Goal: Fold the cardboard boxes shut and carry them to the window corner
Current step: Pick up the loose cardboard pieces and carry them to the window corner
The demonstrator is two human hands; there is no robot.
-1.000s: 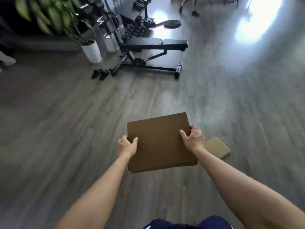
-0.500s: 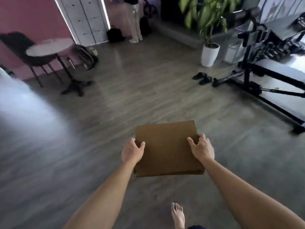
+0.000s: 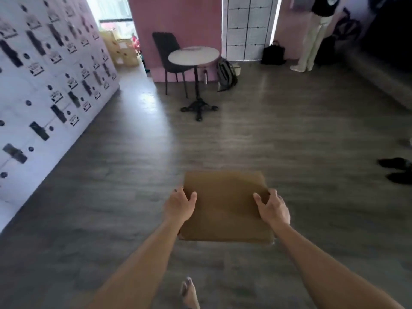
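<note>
A flat brown cardboard box (image 3: 225, 210) hangs level above the wooden floor, carried in front of me. My left hand (image 3: 179, 205) grips its left edge, thumb on top. My right hand (image 3: 273, 208) grips the right edge the same way. Far ahead on the left, a stack of pale cardboard boxes (image 3: 120, 51) stands by a bright window (image 3: 113, 16) in a corner passage.
A white locker wall (image 3: 51, 85) runs along the left. A round table (image 3: 194, 55) and dark chair (image 3: 169, 54) stand ahead by a pink wall, with a backpack (image 3: 226, 74). A person (image 3: 312, 34) stands far right. Dark shoes (image 3: 396, 169) lie at the right edge. My bare foot (image 3: 189, 293) shows below.
My view has swung left, from the weight bench and plant to the lockers, table and window passage. Both hands keep the same hold on the box.
</note>
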